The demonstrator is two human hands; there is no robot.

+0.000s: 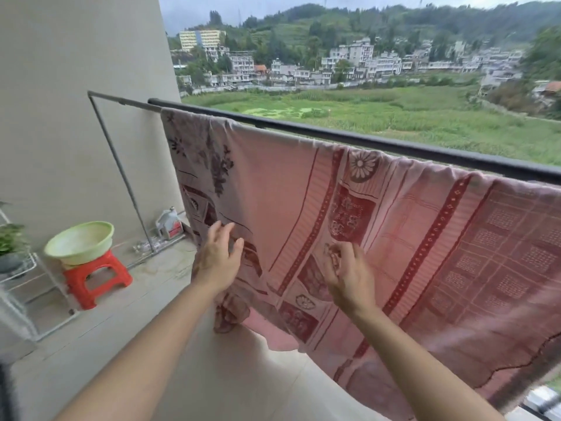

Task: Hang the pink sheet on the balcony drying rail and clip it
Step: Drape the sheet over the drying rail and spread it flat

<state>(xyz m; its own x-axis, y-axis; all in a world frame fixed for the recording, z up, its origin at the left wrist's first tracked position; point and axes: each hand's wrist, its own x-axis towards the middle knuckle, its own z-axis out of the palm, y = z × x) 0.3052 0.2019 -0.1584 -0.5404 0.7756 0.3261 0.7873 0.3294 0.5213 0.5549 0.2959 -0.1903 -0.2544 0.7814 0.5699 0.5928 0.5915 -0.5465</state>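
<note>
The pink sheet [394, 226], patterned with dark red bands and flowers, is draped over a thin grey drying rail [121, 101] that runs just inside the black balcony railing [394, 145]. It hangs spread from left to right, and its lower left corner is bunched near the floor. My left hand [217, 259] is open with fingers spread, just in front of the sheet's left part. My right hand [349, 268] has its fingers curled and pinches the cloth near the middle. No clips are visible.
A pale green basin [80, 243] sits on a red plastic stool [97, 278] at the left. A white wire rack [21, 284] with a plant stands at the far left. A white jug [168, 223] stands in the corner by the wall. The tiled floor [230, 375] lies below.
</note>
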